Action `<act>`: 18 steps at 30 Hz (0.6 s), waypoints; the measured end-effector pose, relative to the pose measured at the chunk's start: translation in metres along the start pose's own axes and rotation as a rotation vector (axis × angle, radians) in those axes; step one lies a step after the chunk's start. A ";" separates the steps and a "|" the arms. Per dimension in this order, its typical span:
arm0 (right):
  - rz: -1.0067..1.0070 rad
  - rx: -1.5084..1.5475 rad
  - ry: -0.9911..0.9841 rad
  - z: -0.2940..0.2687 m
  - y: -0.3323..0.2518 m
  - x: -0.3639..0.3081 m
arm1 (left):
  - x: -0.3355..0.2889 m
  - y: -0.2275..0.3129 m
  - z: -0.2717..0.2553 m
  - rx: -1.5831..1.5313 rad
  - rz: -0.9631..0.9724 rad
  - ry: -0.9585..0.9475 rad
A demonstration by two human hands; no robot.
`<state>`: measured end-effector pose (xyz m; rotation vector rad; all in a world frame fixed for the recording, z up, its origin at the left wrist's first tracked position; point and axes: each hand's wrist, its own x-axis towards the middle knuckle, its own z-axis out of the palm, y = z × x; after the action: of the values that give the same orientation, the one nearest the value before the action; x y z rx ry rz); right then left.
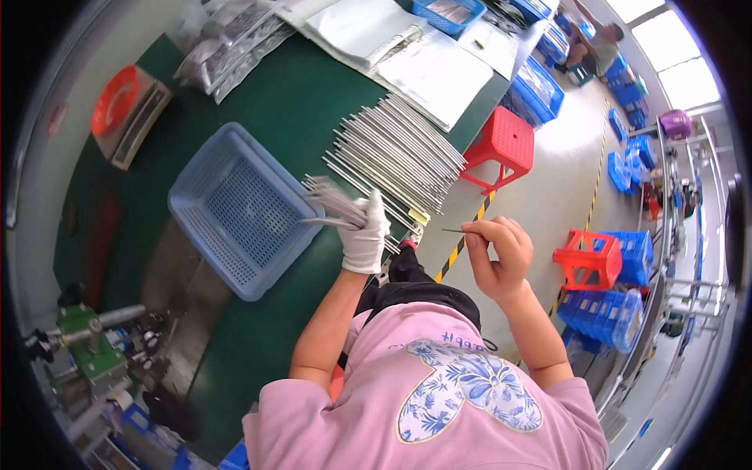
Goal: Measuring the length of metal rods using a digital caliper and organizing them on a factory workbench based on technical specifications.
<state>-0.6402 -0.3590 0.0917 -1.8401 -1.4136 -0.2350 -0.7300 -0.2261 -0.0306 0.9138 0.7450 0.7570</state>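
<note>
My left hand, in a white glove, is closed around a bundle of thin metal rods whose ends are smeared by motion. It hangs just right of a blue plastic basket; mesh shows across the basket's floor. Beyond the hand, a row of long silvery rods lies side by side on the green table. My bare right hand is off the table's right edge. Its thumb and forefinger pinch a thin, dark, needle-like piece, too small to name exactly.
An open binder with papers and clear plastic bags lie at the table's far side. An orange-red round dish sits far left, green machinery near left. Red stools and blue crates stand right; a person sits farther back.
</note>
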 end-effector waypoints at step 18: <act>-0.181 0.200 0.346 -0.010 -0.033 -0.005 | 0.005 0.120 0.032 -1.421 -0.649 -0.383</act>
<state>-0.6679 -0.3665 0.1109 -1.4309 -1.3067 -0.4632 -0.7304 -0.1866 0.0877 -0.4764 0.0142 0.3356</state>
